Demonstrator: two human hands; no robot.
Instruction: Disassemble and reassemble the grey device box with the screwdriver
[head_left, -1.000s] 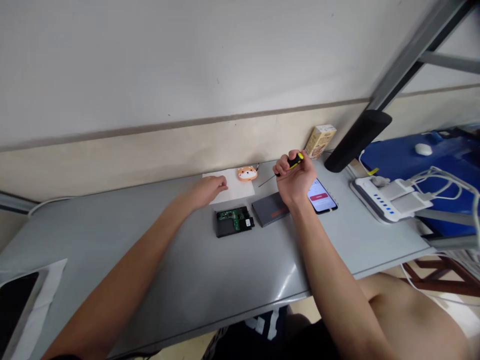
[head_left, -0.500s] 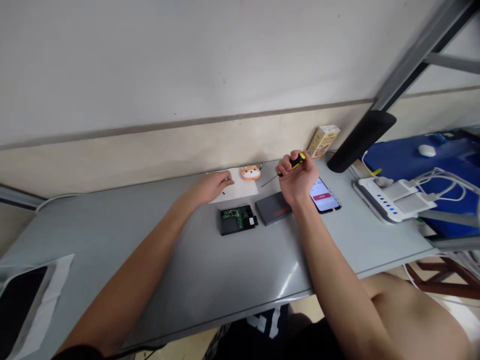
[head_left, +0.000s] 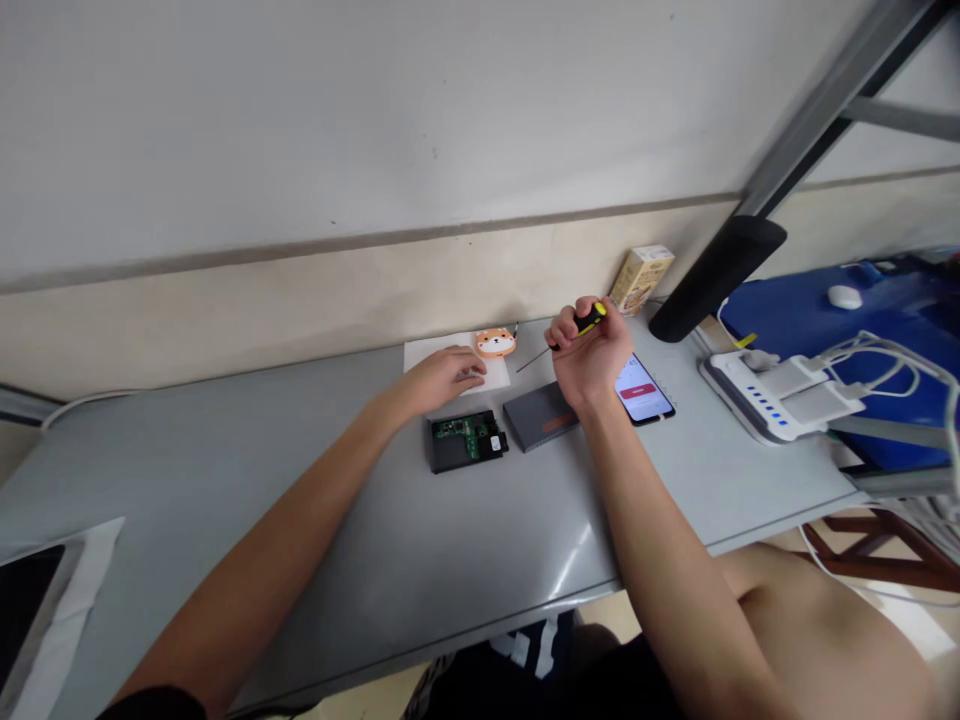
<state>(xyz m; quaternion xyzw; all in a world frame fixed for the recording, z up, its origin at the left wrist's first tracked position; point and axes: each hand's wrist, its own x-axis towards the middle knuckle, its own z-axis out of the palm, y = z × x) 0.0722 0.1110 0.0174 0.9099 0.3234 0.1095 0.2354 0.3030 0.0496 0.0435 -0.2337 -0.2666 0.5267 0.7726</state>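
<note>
- Two bare hands are over the counter [head_left: 375,560]: the left hand [head_left: 444,380], palm down over the paper, has its fingers loosely parted from the thumb; the right hand [head_left: 589,350], palm up, has its fingers curled shut around a handle.
- One screwdriver [head_left: 590,319], black and yellow, sits in the right hand, its thin shaft pointing out toward the left hand.
- One open black case [head_left: 450,455] with a green circuit board [head_left: 472,432] inside lies just below the left hand, toward the person.
- One gray case [head_left: 540,416] lies between the black case and the right wrist, which hides its far end.
- One sheet of white paper [head_left: 491,375] is under the left hand, partly hidden by it.
- One orange animal-face item [head_left: 496,342] is just beyond the left fingertips.
- One lit phone [head_left: 643,392] lies right of the right wrist, partly covered by hand and wrist.
- One carton [head_left: 641,280] and one black cylinder [head_left: 716,280] stand beyond the right hand.
- One white power strip [head_left: 739,398], well right of that hand, carries two white adapters [head_left: 823,407].
</note>
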